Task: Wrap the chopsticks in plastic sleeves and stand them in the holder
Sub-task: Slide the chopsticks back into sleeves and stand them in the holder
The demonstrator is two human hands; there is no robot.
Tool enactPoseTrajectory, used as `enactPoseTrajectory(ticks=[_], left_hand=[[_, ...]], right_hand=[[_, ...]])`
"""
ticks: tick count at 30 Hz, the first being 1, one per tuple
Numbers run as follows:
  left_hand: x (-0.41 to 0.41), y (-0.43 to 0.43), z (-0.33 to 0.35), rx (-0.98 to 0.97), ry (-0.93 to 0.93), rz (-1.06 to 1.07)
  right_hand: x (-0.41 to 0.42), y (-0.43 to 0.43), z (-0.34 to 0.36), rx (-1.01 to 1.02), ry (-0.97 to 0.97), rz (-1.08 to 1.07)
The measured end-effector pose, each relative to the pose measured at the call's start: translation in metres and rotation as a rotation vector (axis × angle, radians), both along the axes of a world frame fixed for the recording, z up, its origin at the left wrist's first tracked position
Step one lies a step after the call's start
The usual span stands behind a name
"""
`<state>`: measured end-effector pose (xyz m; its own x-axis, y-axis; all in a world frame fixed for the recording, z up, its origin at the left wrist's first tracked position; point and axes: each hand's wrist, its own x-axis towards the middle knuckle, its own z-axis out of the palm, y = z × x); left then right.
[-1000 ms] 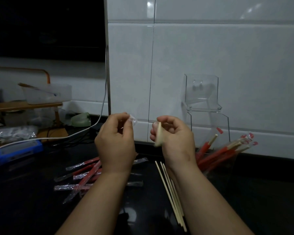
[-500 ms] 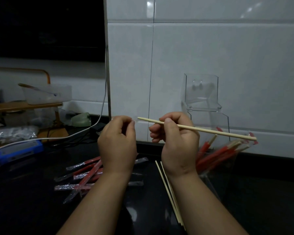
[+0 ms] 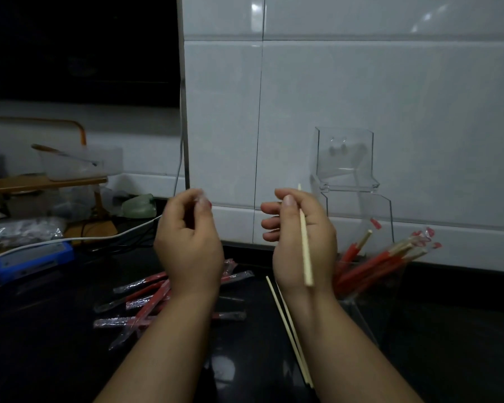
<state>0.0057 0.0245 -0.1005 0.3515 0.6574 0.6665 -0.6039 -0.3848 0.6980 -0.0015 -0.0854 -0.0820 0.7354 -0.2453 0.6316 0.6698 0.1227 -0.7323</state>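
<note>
My right hand [image 3: 300, 237] pinches a bare wooden chopstick [image 3: 304, 239] that stands almost upright across the back of the hand. My left hand [image 3: 186, 237] is raised beside it, fingers curled round a clear and red plastic sleeve [image 3: 202, 199] that peeks out at the fingertips. Both hands hover above the black counter. Bare chopsticks [image 3: 288, 333] lie under my right forearm. Empty red and clear sleeves [image 3: 140, 303] lie scattered under my left wrist. The clear holder [image 3: 387, 274] at right has several wrapped chopsticks [image 3: 390, 257] leaning in it.
A tall clear plastic stand [image 3: 345, 170] is against the white tiled wall behind the holder. At left are a blue box [image 3: 32, 258], a white cable [image 3: 105, 237], plastic bags and a wooden shelf [image 3: 41, 181] with a container.
The chopstick in my right hand has swung from lying nearly level, pointing right, to nearly upright. My left hand has stayed raised with the sleeve.
</note>
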Motion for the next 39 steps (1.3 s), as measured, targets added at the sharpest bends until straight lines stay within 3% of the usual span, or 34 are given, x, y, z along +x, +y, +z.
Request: enactPoseTrajectory(ticks=[6, 12, 17, 21, 25, 28, 33, 35, 39], left_hand=[[0.001, 0.004, 0.010, -0.415, -0.013, -0.193], [0.007, 0.013, 0.011, -0.817, 0.026, -0.323], [0.007, 0.015, 0.010, -0.907, 0.023, -0.355], [0.010, 0.016, 0.008, -0.898, 0.046, -0.318], [0.011, 0.017, 0.004, -0.689, 0.134, -0.116], [0.006, 0.017, 0.003, -0.229, 0.179, 0.022], [0.002, -0.003, -0.002, 0.483, 0.329, -0.106], [0.005, -0.007, -0.005, 0.613, 0.376, -0.057], [0.007, -0.005, -0.005, 0.662, 0.356, 0.006]], right_hand=[[0.016, -0.005, -0.012, -0.247, 0.137, -0.130], [0.023, -0.008, -0.013, -0.294, 0.349, -0.082], [0.018, -0.006, -0.008, -0.133, 0.433, 0.165], [0.019, -0.006, -0.008, -0.092, 0.384, 0.141], [0.023, -0.006, -0.012, -0.181, 0.242, -0.089], [0.023, -0.008, -0.013, -0.221, 0.191, -0.167], [0.018, -0.009, -0.011, -0.273, 0.143, -0.218], [0.018, -0.010, -0.011, -0.273, 0.143, -0.219], [0.015, -0.010, -0.009, -0.259, 0.143, -0.193]])
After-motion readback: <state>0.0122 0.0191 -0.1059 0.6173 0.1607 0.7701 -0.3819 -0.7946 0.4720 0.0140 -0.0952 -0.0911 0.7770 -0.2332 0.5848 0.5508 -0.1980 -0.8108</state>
